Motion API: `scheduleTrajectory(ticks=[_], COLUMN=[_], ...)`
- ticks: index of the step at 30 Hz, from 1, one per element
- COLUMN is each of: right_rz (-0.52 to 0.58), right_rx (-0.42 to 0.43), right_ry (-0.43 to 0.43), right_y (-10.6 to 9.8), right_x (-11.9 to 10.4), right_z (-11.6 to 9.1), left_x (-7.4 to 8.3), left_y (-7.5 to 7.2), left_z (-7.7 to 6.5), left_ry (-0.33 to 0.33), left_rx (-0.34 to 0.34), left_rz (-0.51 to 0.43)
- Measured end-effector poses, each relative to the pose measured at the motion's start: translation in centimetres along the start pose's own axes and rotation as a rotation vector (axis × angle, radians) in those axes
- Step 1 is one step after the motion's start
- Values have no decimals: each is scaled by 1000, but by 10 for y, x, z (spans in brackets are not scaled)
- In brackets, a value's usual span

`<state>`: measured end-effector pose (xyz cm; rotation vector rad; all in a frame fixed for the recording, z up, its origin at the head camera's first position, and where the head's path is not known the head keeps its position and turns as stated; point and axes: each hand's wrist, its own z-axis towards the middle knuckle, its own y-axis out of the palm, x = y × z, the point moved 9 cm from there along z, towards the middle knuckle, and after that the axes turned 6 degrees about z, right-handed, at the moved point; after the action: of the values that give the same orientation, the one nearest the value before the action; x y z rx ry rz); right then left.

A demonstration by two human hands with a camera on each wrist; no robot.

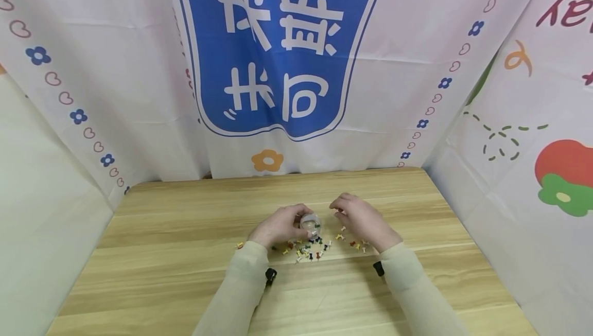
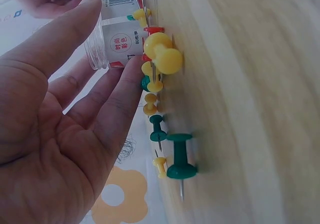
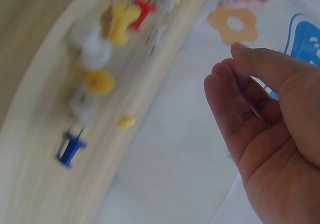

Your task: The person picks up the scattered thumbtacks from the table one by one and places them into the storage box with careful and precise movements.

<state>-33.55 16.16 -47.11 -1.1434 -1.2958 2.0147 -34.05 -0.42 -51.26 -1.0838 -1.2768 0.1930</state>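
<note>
Printed curtains (image 1: 394,94) back the worktop (image 1: 162,253). I see the left hand (image 1: 277,226) gripping a clear jar (image 1: 310,227), push pins (image 2: 181,156) near its fingers (image 2: 118,107). The right hand (image 1: 363,218), loosely curled, holds nothing.

Can pass over bare table (image 1: 139,274) at lower left and bottom centre of the head frame. Would meet scattered push pins (image 1: 311,257) below centre, then the jar (image 1: 310,226) in the left hand (image 1: 280,224). Narrows between jar and right hand (image 1: 363,221). Stops above at the curtain (image 1: 384,94).
</note>
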Motion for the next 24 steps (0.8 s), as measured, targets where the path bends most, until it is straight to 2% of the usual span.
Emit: scheduleTrajectory(ticks=[12,24], right_rz=[-1,13], right_rx=[5,-14], right_ry=[116,197], right_y=[-7,-5], right_x=[42,69], right_z=[-5,-12], left_x=[-2,-1], left_y=[1,1], left_z=[0,-1], left_ry=[-16,-11], left_rx=[0,-6], left_rz=[-35,-64])
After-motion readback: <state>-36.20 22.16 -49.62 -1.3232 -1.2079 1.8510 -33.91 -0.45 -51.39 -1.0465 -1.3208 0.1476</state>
